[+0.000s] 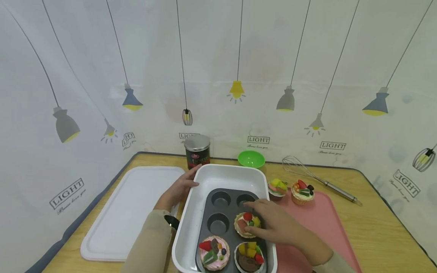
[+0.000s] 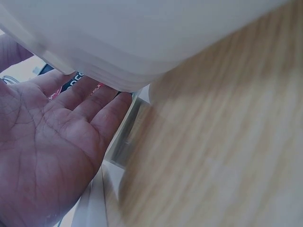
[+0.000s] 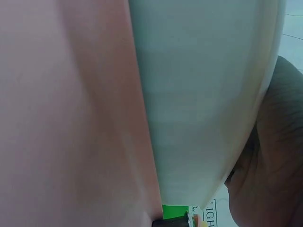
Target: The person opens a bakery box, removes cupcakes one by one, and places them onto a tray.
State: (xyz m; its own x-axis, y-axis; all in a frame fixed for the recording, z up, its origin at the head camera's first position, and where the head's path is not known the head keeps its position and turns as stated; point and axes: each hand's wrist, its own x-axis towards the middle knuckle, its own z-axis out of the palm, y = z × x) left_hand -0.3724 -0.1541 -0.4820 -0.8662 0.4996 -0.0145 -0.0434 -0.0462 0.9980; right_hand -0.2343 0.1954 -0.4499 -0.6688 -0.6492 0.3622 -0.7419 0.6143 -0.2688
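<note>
A white rectangular tub (image 1: 187, 212) holds a dark muffin pan (image 1: 232, 201). My left hand (image 1: 180, 187) holds the tub's far left rim, thumb over the edge; in the left wrist view its fingers (image 2: 97, 101) lie along the outside wall. My right hand (image 1: 278, 222) reaches over the right rim and holds a fruit tart (image 1: 242, 226) at the middle right cup, thumb and fingers about it. A pink-topped tart (image 1: 214, 258) and a chocolate tart (image 1: 248, 263) sit in the nearest cups. The right wrist view shows mostly the tub's outer wall (image 3: 194, 104).
Two more fruit tarts (image 1: 278, 187) (image 1: 302, 191) stand at the far end of a pink board (image 1: 317, 216). A whisk (image 1: 317, 178) lies behind them. A green bowl (image 1: 251, 159) and a dark tin (image 1: 198, 153) stand behind the tub. A white lid (image 1: 129, 212) lies at left.
</note>
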